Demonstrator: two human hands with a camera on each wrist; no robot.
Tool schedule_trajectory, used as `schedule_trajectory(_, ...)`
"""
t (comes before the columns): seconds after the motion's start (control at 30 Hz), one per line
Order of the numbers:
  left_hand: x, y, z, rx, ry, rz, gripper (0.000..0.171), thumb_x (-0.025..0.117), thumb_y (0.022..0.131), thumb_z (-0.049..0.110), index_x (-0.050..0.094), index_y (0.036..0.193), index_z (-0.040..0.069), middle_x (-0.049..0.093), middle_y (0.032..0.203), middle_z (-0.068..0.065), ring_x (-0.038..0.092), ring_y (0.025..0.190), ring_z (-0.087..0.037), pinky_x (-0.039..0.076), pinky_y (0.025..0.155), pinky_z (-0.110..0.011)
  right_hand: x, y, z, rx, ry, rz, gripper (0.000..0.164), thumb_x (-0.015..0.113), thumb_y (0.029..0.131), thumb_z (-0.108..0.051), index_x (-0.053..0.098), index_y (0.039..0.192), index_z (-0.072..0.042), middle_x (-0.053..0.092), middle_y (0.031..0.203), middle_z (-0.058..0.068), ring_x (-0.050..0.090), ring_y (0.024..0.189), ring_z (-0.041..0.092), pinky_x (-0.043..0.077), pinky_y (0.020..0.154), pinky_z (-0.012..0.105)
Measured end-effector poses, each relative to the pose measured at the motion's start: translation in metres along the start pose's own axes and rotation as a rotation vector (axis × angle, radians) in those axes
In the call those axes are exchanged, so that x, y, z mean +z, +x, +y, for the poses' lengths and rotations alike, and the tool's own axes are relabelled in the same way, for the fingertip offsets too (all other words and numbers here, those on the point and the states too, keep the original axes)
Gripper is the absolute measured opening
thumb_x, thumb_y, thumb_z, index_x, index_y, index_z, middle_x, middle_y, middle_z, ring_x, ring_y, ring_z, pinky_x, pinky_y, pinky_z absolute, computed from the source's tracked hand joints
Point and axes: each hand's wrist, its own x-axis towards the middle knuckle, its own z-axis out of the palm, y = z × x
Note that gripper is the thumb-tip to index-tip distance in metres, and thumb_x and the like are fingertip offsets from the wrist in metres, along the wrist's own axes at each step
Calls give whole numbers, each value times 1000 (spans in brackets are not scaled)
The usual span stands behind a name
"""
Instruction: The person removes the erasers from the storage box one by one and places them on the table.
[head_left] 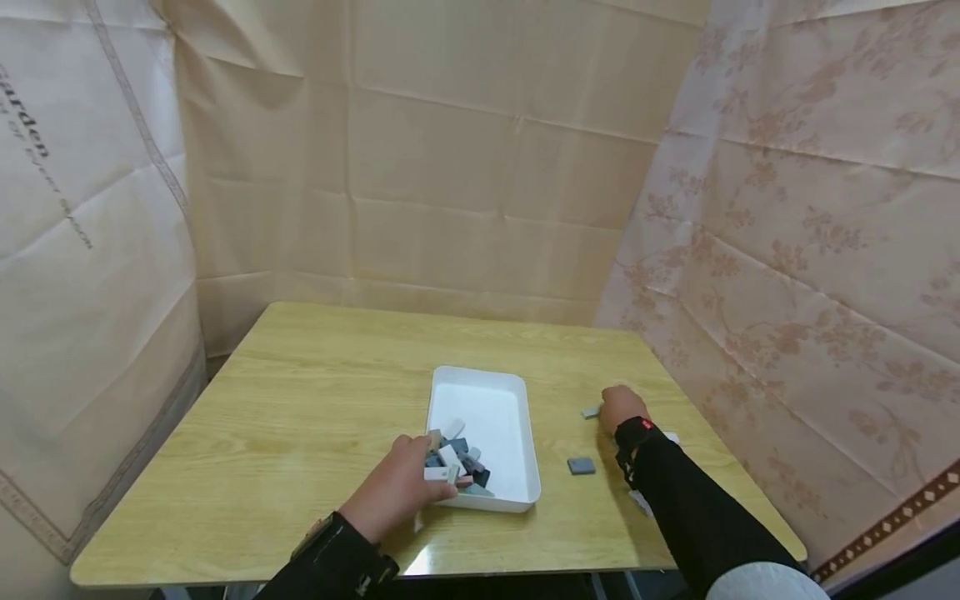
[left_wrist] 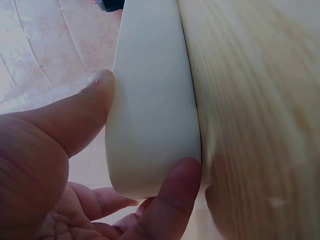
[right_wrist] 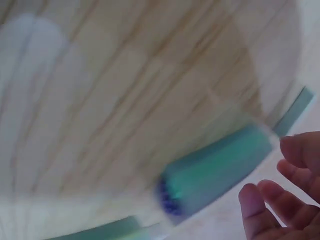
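My left hand [head_left: 393, 487] grips the near left corner of a white tray [head_left: 517, 446], its thumb at the rim and a finger low on the outer wall [left_wrist: 150, 110]. Small rectangular blocks [head_left: 452, 457] in white, grey, dark and pinkish tones lie heaped in the tray's near left part. Over the table's right side, my right hand [head_left: 624, 406] is beside a pale grey block [head_left: 590, 412]. The right wrist view shows the hand's fingers [right_wrist: 252, 202] spread apart near a blurred green block [right_wrist: 215, 170] with a blue end; nothing is plainly held.
A grey block [head_left: 581, 466] lies between the tray and my right forearm. Further pale blocks [head_left: 671, 436] are partly hidden around that sleeve. All stand on a wood-grain table [head_left: 322, 375], with hanging cloths [head_left: 450, 167] behind and at both sides.
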Motion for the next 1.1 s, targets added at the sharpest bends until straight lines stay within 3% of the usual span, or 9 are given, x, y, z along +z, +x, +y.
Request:
schedule_trajectory(0.13,0,-2,2,5,-5,7,95,93,81,36,49,157,3,56,128,-22,56,96,-23,52,85,-41,-10,-1,-26,-3,69,27,22,65,92,2,74,111,5,70,102,28,69,91,45,58,80,57)
schedule_trajectory(0.3,1,-1,2,-5,-18,-4,95,93,81,36,49,158,3,56,124,-19,55,95,-23,51,83,-39,-38,-13,-83,-51,192,42,37,64,95,-2,70,131,4,68,124,29,70,104,44,56,92,56)
schedule_trajectory(0.47,0,-1,3,-21,-10,-11,95,93,81,38,49,158,4,56,124,-18,56,96,-24,50,82,-39,-58,-29,-145,-120,287,34,33,70,98,-10,72,130,-3,71,127,19,70,112,35,56,100,53)
schedule_trajectory(0.63,1,1,3,-19,0,-13,93,94,80,38,51,155,3,55,121,-17,55,93,-24,49,79,-38,-65,-54,-188,-217,306,-35,32,75,99,-16,74,130,-7,73,125,13,70,114,28,57,101,49)
schedule_trajectory(0.9,-1,-1,-1,22,-13,2,90,93,81,37,52,153,1,54,118,-16,55,90,-23,47,76,-36,-63,-78,-230,-351,395,-176,30,74,99,-18,75,128,-12,72,119,8,68,103,22,58,90,39)
schedule_trajectory(1.1,0,0,-4,64,14,7,90,92,83,39,52,153,0,54,117,-16,55,90,-22,47,76,-35,-56,-82,-248,-354,423,-238,21,74,97,-13,80,116,-14,71,102,-1,58,86,9,49,78,27)
